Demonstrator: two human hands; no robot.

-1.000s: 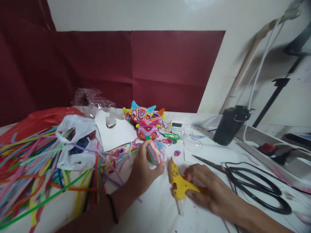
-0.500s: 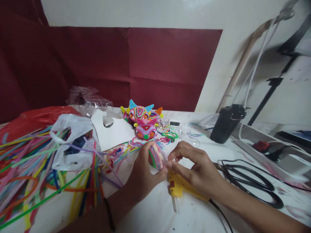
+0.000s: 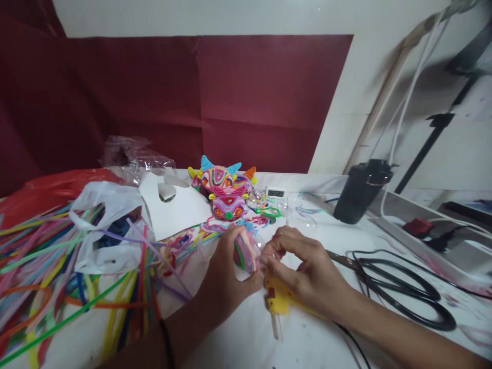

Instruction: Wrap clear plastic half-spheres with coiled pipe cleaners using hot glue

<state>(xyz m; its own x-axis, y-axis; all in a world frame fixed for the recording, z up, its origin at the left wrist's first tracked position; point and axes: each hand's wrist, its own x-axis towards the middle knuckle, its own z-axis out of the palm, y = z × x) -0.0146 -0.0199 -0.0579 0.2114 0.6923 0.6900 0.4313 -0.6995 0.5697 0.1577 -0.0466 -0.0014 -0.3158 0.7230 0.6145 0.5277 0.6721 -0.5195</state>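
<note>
My left hand (image 3: 225, 271) is closed around a rounded piece covered in pipe cleaners (image 3: 248, 249), striped pink, cream and green. My right hand (image 3: 302, 259) pinches at the right edge of that piece, its thumb and forefinger together. What sits between those fingertips is too small to make out. Below my right hand a yellow glue gun (image 3: 282, 298) lies on the table, a clear glue stick poking out of it. Behind my hands sit colourful animal heads made of pipe cleaners (image 3: 229, 202), with blue and orange horns.
Loose pipe cleaners (image 3: 49, 266) spread over the left side, around a white plastic bag (image 3: 109, 256). A white cut-out sheet (image 3: 180, 210) lies behind. Black-handled scissors (image 3: 403, 289) rest at right, near a black container (image 3: 361, 195) and a power strip tray (image 3: 388, 210).
The view has shifted slightly. My right fingers have drawn a little closer together at the piece's edge, and more of the scissors' blade shows. My left hand keeps its grip.
</note>
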